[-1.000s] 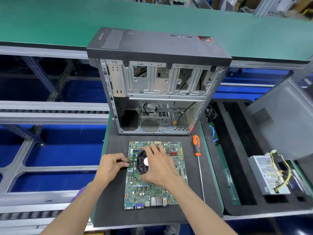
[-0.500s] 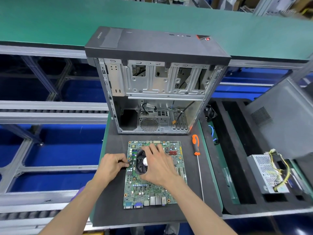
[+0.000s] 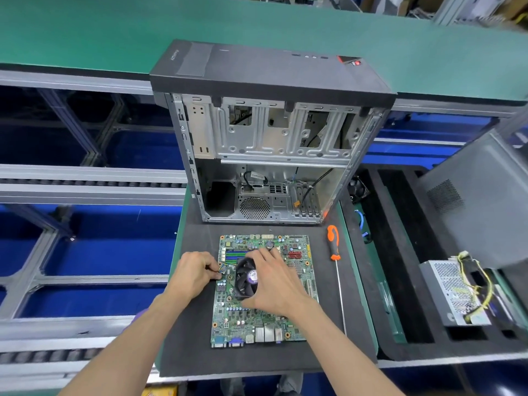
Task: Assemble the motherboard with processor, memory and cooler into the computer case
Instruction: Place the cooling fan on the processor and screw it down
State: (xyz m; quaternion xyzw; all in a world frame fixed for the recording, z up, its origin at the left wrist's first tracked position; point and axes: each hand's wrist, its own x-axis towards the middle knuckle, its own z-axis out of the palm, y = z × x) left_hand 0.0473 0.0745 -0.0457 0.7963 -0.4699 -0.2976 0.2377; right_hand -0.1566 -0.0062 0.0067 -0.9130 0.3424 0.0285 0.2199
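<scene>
The green printed motherboard lay flat on the table; my right hand gripped its black fan cooler steady while my left hand pinched the fan cable for plugging.

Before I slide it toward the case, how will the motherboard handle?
The motherboard looks thin and flat, so it probably flexes if lifted by one edge. The cooler at its middle likely makes it top-heavy there. On the dark foam mat it probably drags rather than glides.

The right hand hides much of the cooler.
</scene>
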